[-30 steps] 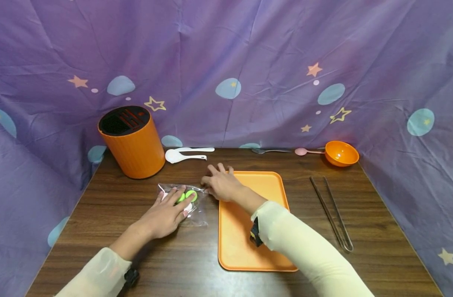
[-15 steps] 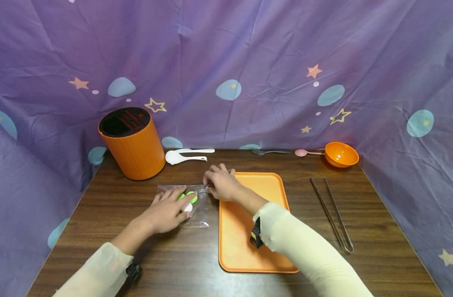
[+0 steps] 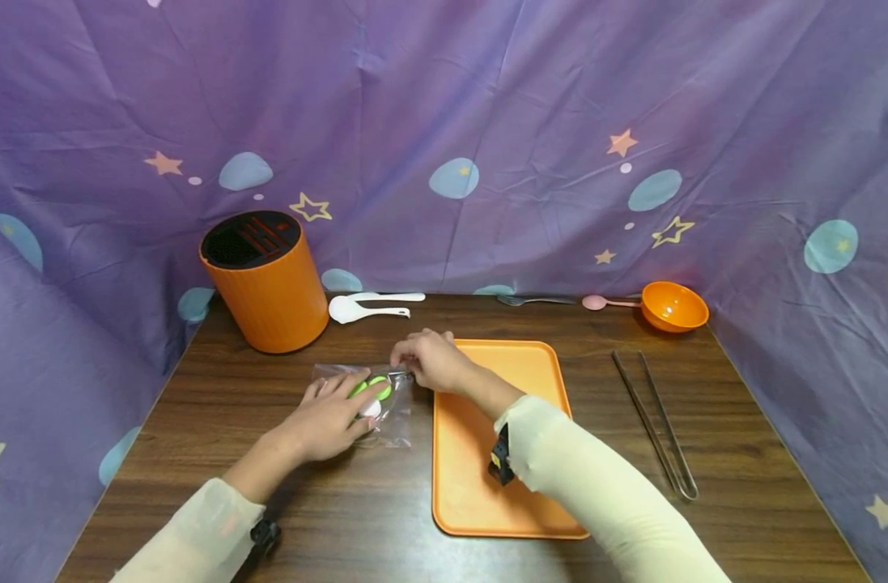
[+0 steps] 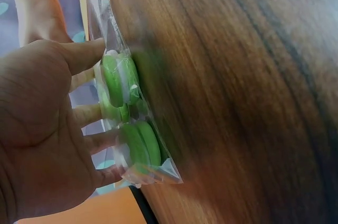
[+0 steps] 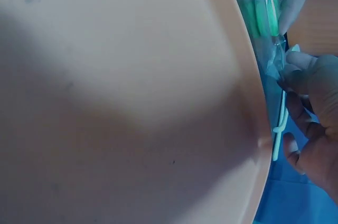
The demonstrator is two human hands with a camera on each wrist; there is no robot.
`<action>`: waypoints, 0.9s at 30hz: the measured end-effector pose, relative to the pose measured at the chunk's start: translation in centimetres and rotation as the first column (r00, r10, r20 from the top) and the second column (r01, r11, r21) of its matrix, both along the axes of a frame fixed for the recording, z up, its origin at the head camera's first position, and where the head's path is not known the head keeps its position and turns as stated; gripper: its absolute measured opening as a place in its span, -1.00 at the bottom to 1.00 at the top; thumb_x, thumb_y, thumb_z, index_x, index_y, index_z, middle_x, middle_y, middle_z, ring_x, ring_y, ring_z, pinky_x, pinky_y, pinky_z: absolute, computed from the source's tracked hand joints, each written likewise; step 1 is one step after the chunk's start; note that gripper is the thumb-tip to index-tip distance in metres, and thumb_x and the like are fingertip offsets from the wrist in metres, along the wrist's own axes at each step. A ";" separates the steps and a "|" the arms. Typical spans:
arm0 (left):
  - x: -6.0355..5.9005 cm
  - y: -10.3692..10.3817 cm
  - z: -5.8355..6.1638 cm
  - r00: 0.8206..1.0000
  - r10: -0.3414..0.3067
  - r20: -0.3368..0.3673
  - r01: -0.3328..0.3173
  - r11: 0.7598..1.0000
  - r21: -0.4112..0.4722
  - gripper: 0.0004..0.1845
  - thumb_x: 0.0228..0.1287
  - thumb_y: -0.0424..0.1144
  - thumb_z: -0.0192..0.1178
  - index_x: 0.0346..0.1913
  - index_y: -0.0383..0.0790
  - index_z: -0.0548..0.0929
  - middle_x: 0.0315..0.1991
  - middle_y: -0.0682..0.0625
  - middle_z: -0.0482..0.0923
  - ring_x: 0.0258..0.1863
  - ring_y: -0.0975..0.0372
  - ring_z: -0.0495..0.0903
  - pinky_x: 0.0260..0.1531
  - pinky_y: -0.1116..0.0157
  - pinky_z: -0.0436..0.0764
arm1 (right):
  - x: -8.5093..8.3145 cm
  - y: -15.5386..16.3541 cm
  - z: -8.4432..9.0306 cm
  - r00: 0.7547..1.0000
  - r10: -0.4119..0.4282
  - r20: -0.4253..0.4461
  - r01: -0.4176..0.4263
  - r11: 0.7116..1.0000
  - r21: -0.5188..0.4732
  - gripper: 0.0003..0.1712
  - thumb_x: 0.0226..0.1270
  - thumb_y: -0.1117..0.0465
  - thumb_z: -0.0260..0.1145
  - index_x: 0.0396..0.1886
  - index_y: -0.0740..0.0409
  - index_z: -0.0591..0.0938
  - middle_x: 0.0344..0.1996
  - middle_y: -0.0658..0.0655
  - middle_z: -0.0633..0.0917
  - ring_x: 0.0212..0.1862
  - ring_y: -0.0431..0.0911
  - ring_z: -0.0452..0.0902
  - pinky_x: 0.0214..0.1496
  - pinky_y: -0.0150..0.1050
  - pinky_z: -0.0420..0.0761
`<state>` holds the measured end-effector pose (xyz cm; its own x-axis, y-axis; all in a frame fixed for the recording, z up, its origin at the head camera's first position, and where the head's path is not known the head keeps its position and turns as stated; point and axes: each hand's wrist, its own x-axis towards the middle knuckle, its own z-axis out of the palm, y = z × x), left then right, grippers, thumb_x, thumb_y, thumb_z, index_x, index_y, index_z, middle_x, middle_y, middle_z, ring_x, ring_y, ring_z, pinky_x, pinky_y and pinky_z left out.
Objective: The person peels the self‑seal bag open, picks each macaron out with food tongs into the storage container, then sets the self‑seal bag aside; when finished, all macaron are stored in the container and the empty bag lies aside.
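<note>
Partly hidden under the left hand (image 3: 327,417), the clear bag (image 3: 396,425) is pinched by the right hand (image 3: 429,364).

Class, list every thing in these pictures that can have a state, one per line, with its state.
Clear plastic zip bag: flat on the table, holding green items.
Left hand: fingers straight, pressing the bag.
Right hand: pinching the bag's edge.
Orange plastic tray: flat, holding nothing.
Round orange knife block: upright, slots unfilled.
Small orange bowl: upright.
Metal tongs: lying flat, untouched.
</note>
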<state>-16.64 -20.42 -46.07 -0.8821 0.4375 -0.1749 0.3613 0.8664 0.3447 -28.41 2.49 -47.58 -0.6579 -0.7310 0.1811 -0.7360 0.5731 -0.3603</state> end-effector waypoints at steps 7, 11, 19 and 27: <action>0.1 0.0 0.1 1.000 -0.007 -0.014 0.007 1.000 -0.010 -0.33 0.73 -0.08 0.14 0.76 0.03 0.28 0.78 -0.27 0.15 0.72 -0.35 0.18 0.62 -0.54 0.10 | 0.1 -0.3 0.2 1.000 -0.013 -0.017 0.016 0.990 0.138 -0.61 0.22 0.52 0.45 -0.11 -0.04 0.82 -0.16 -0.02 0.79 -0.08 -0.02 0.57 -0.07 -0.14 0.33; 0.2 0.1 0.2 1.000 -0.002 -0.005 0.002 1.000 -0.006 -0.33 0.72 -0.11 0.14 0.76 0.03 0.28 0.77 -0.27 0.15 0.72 -0.34 0.17 0.62 -0.54 0.09 | 0.2 -0.5 0.2 0.999 -0.015 -0.029 0.020 0.982 0.188 -0.55 0.08 0.55 0.48 -0.16 -0.06 0.75 -0.21 -0.04 0.73 -0.10 -0.04 0.53 -0.04 -0.14 0.32; 0.3 0.1 0.2 1.000 0.002 -0.004 -0.002 1.000 -0.014 -0.32 0.72 -0.13 0.15 0.77 0.03 0.27 0.77 -0.28 0.16 0.71 -0.36 0.18 0.61 -0.56 0.09 | 0.4 -0.5 0.3 0.998 0.010 -0.062 0.007 0.966 0.259 -0.46 0.08 0.48 0.60 -0.08 -0.23 0.77 -0.12 -0.03 0.72 -0.02 -0.02 0.51 0.01 -0.09 0.37; 0.4 0.2 0.3 1.000 0.001 -0.002 -0.001 1.000 -0.030 -0.33 0.73 -0.13 0.13 0.77 0.01 0.26 0.77 -0.30 0.14 0.72 -0.38 0.16 0.62 -0.54 0.11 | 0.3 -0.9 0.3 0.991 0.044 -0.124 -0.008 0.961 0.278 -0.55 0.03 0.48 0.57 -0.27 -0.18 0.73 -0.14 -0.03 0.71 -0.05 -0.03 0.47 0.01 -0.07 0.35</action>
